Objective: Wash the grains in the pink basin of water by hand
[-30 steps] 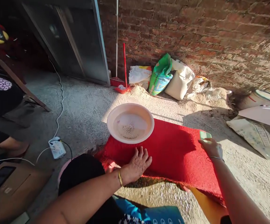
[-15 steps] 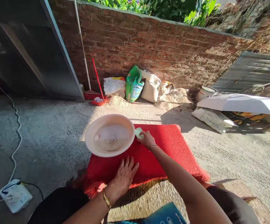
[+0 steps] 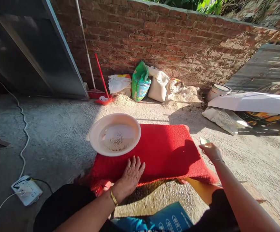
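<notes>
My left hand (image 3: 130, 176) lies flat with spread fingers near the front edge of a red, towel-like cloth (image 3: 165, 140). Just beyond its fingertips is a wide pale basin (image 3: 95, 141), resting on the cloth's left end. Dark specks or a ripple-like pattern show at the basin's bottom; I cannot tell which. My right hand (image 3: 212, 152) is off the cloth's right side, above the concrete. Its fingers pinch a small, flat, pale green piece (image 3: 204, 140) whose exact kind I cannot make out.
A white power strip (image 3: 27, 190) with cables lies at the left. Along the brick wall (image 3: 173, 42) are a red dustpan (image 3: 104, 100), a green bag (image 3: 141, 82) and a whitish sack (image 3: 158, 85). A white sheet (image 3: 251, 102) lies at the right; a blue packet (image 3: 171, 217) is near my legs.
My right hand has moved right with the pale green piece, from beside the basin to past the cloth's right edge. The left hand stays on the cloth. The view has tilted slightly downward.
</notes>
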Action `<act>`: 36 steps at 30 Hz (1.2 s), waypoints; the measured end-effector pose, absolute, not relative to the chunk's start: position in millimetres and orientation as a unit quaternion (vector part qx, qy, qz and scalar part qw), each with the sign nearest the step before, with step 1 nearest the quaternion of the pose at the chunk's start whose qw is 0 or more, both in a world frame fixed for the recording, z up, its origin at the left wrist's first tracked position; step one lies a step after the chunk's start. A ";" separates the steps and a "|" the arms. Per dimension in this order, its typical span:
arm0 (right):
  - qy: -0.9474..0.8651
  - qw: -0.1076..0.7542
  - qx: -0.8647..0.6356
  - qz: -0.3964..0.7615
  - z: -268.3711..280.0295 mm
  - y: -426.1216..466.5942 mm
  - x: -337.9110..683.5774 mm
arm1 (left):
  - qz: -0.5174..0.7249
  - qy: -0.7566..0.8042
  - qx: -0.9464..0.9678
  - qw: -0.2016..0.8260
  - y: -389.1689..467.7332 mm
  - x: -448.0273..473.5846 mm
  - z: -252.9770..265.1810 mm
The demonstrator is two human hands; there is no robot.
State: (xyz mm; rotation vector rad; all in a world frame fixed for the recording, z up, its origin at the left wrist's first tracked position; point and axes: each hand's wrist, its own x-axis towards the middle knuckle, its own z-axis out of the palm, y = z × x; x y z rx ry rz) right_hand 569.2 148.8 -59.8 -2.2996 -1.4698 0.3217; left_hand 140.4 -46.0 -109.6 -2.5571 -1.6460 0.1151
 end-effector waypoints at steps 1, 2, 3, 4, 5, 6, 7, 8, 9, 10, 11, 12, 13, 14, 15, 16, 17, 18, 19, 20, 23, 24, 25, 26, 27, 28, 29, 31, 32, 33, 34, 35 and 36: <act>-0.533 0.199 -0.810 0.146 -61.1 139.3 563.1 | 0.045 -0.537 -0.842 0.039 -46.9 139.0 -104.3; -0.541 0.196 -0.799 0.176 -62.4 129.1 551.7 | 0.051 -0.533 -0.844 0.030 -48.0 137.0 -99.2; -0.552 0.190 -0.786 0.202 -63.5 118.3 536.2 | 0.054 -0.529 -0.847 0.021 -49.1 134.4 -94.5; -0.572 0.192 -0.766 0.221 -64.6 107.3 517.6 | 0.053 -0.524 -0.850 0.014 -50.4 131.6 -90.5; -0.592 0.197 -0.745 0.235 -65.6 96.3 497.2 | 0.050 -0.520 -0.853 0.006 -51.8 129.0 -87.0; -0.612 0.201 -0.725 0.244 -66.5 85.8 475.8 | 0.047 -0.517 -0.855 -0.001 -53.3 126.6 -84.0; -0.631 0.203 -0.706 0.249 -67.4 76.4 454.5 | 0.044 -0.514 -0.856 -0.009 -54.8 124.8 -81.5; -0.649 0.202 -0.689 0.251 -68.1 68.3 433.8 | 0.042 -0.513 -0.857 -0.015 -56.1 123.5 -79.3; -0.666 0.201 -0.672 0.253 -68.6 62.0 414.2 | 0.041 -0.511 -0.859 -0.020 -57.3 122.7 -77.4; -0.681 0.198 -0.658 0.253 -68.8 57.7 395.9 | 0.040 -0.509 -0.860 -0.023 -58.3 122.3 -75.7; -0.693 0.192 -0.647 0.253 -68.5 55.1 379.1 | 0.037 -0.508 -0.860 -0.023 -59.2 122.2 -74.3; -0.701 0.187 -0.641 0.250 -67.7 54.3 363.6 | 0.032 -0.507 -0.861 -0.023 -60.0 122.2 -73.2; -0.706 0.183 -0.639 0.244 -66.4 55.0 349.4 | 0.027 -0.507 -0.861 -0.023 -60.8 122.1 -72.3; -0.708 0.178 -0.641 0.238 -64.5 56.6 336.3 | 0.023 -0.507 -0.861 -0.023 -61.7 122.0 -71.5; -0.707 0.173 -0.646 0.232 -62.2 59.0 324.3 | 0.022 -0.508 -0.860 -0.025 -62.6 121.7 -70.9; -0.703 0.167 -0.653 0.227 -59.5 61.8 313.1 | 0.021 -0.508 -0.861 -0.029 -63.7 121.4 -70.5; -0.698 0.162 -0.660 0.225 -56.8 64.8 302.8 | 0.021 -0.507 -0.861 -0.034 -64.7 120.9 -70.1; -0.693 0.157 -0.667 0.223 -54.2 67.9 293.1 | 0.021 -0.507 -0.861 -0.038 -65.7 120.4 -70.0; -0.690 0.154 -0.671 0.223 -52.2 71.1 284.2 | 0.019 -0.506 -0.861 -0.041 -66.5 119.8 -70.1; -0.687 0.152 -0.675 0.224 -51.0 74.5 276.0 | 0.016 -0.505 -0.862 -0.043 -67.1 119.2 -70.4; -0.685 0.160 -0.671 0.234 -53.3 83.8 257.0 | 0.011 -0.503 -0.863 -0.047 -67.5 116.9 -72.3; -0.691 0.162 -0.662 0.242 -55.7 86.1 252.8 | 0.010 -0.501 -0.864 -0.048 -67.4 116.1 -72.7; -0.700 0.163 -0.649 0.252 -58.7 87.8 249.7 | 0.008 -0.500 -0.865 -0.048 -67.5 115.2 -72.6; -0.709 0.162 -0.634 0.262 -62.0 89.0 247.5 | 0.007 -0.499 -0.865 -0.047 -67.5 114.3 -72.1; -0.717 0.159 -0.622 0.271 -65.6 89.8 245.9 | 0.007 -0.497 -0.866 -0.046 -67.5 113.4 -71.1; -0.721 0.157 -0.615 0.279 -69.3 90.4 244.7 | 0.008 -0.498 -0.866 -0.046 -67.4 112.5 -69.7; -0.719 0.158 -0.613 0.285 -72.9 91.1 243.6 | 0.008 -0.498 -0.866 -0.046 -67.2 111.8 -67.9; -0.709 0.162 -0.619 0.295 -78.6 93.1 241.5 | 0.007 -0.497 -0.866 -0.044 -66.3 110.7 -63.9; -0.704 0.166 -0.621 0.301 -80.4 94.6 240.7 | 0.007 -0.496 -0.867 -0.044 -65.6 110.4 -62.1; -0.700 0.168 -0.623 0.307 -81.3 96.7 240.7 | 0.007 -0.495 -0.867 -0.045 -64.8 110.2 -60.6; -0.696 0.168 -0.625 0.311 -81.4 99.2 242.0 | 0.009 -0.495 -0.868 -0.047 -64.1 110.2 -59.6; -0.693 0.167 -0.628 0.314 -80.6 102.0 245.2 | 0.010 -0.494 -0.868 -0.050 -63.4 110.0 -59.0; -0.689 0.165 -0.632 0.314 -79.2 105.0 250.6 | 0.011 -0.495 -0.867 -0.053 -63.0 109.8 -58.9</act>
